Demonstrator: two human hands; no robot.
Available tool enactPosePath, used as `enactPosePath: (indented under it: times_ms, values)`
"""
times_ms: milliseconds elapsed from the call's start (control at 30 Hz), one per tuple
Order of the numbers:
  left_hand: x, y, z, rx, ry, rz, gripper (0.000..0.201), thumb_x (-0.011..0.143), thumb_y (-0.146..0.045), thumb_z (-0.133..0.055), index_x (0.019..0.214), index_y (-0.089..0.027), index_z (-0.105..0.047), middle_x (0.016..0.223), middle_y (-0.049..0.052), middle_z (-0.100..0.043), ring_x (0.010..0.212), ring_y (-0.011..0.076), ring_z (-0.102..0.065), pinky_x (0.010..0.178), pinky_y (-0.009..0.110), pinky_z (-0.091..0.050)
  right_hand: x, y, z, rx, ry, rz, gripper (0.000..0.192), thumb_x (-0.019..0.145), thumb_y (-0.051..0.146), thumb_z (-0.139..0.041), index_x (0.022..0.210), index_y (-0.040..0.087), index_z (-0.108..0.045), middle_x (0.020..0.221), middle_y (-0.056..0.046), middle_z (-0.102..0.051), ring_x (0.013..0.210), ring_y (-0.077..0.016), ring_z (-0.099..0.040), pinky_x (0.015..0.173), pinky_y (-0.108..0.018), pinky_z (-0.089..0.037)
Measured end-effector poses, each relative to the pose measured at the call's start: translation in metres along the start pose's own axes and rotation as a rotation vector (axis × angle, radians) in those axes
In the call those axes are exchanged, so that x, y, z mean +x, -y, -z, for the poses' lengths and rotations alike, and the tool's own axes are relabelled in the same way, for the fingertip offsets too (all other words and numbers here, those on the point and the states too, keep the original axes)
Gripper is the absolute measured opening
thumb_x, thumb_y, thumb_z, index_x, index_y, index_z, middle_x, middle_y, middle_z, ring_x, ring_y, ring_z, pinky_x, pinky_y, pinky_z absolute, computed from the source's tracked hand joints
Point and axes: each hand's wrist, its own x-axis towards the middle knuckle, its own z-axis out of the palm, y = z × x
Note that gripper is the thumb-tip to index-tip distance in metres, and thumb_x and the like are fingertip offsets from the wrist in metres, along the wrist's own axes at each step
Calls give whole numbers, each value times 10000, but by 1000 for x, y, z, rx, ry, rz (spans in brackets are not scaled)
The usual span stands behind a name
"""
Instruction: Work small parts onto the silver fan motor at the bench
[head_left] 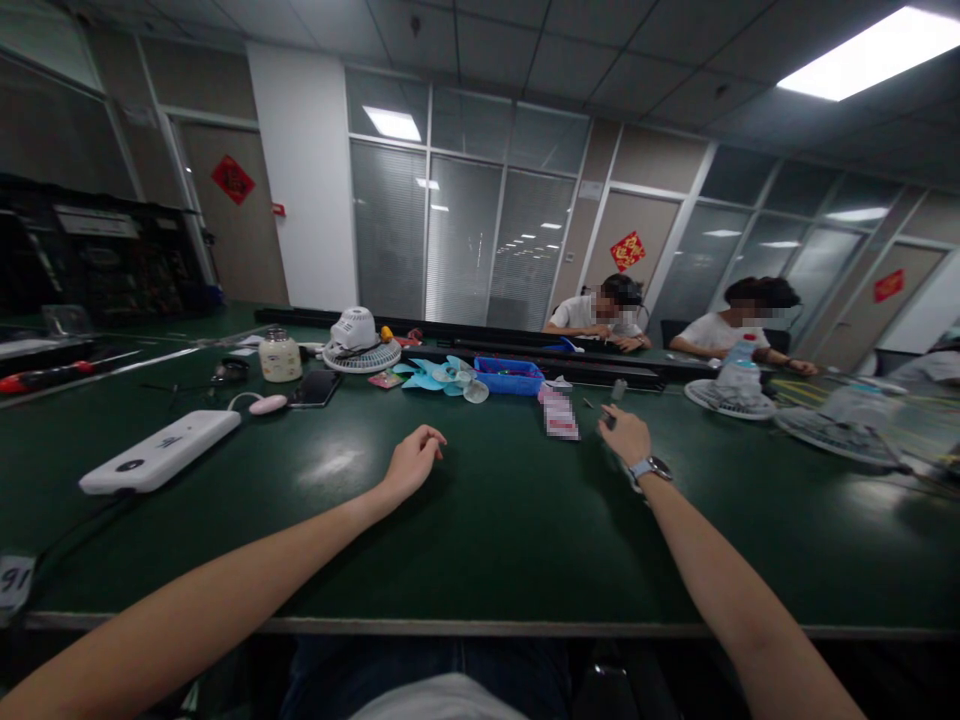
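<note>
My left hand (414,460) rests over the green table with its fingers curled together; no object shows in it. To the right, my right hand (627,436), with a watch (658,467) on its wrist, has bent fingers around something small and dark, too blurred to name. Just beyond those fingers stands a small greyish cylinder (619,388), and a thin little piece (587,403) lies close by. Between the hands, further back, are a pink and white packet (559,414), partly blurred out, and a blue tray (510,378). Light-blue fan blades (439,374) lie left of the tray.
A white power strip (161,452), phone (315,389), cream jar (280,356) and white fan part (354,330) are on the left. More fan parts (729,398) stand on the right. Across a black rail (622,372), two people (600,312) sit. The table's front edge (480,627) is near me.
</note>
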Motion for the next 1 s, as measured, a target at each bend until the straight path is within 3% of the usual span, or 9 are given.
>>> enactPosePath:
  times_ms: [267,433,567,633,833,1000]
  values:
    - [-3,-4,2,5,2,-2,211,804,-237,-416,868,-202,-614,686,-3,-638,691,180,-624,656,266,-444,-3,-1,0,36,-2,-33,483,852,310,-523,1320,207,-577,1271,-130,-641,1019,-276,-663,847,-378,-504]
    - [-2,-3,1,-3,3,-3,208,808,-249,-417,874,-204,-609,689,-2,-632,688,181,-617,647,265,-439,-2,-7,-9,194,13,-183,645,843,436,-556,1427,190,-435,1077,-146,-717,912,-305,-694,788,-397,-514]
    - [-2,-5,0,14,-17,1,205,799,-231,-417,855,-201,-612,667,-7,-630,677,177,-617,635,261,-425,3,-12,-24,420,-41,-351,765,778,531,-620,1406,139,-428,1010,-148,-732,904,-288,-697,797,-391,-518]
    - [-2,-5,0,20,-19,0,203,796,-231,-418,848,-201,-613,663,-10,-632,668,175,-617,625,259,-419,5,-13,-30,473,-65,-411,735,752,524,-645,1351,129,-486,988,-143,-739,921,-276,-695,811,-383,-517]
    - [-2,-2,0,12,-12,-9,205,790,-238,-420,849,-206,-614,668,-10,-634,671,176,-618,623,260,-419,0,-12,-27,540,-80,-413,442,715,414,-687,1083,170,-691,993,-134,-746,945,-272,-693,817,-376,-526]
    - [-1,0,0,12,-1,-7,202,796,-241,-416,859,-205,-604,676,-10,-629,683,176,-617,637,263,-418,3,2,-11,641,-114,-450,460,715,363,-701,1118,141,-689,1030,-166,-736,960,-289,-694,840,-427,-534]
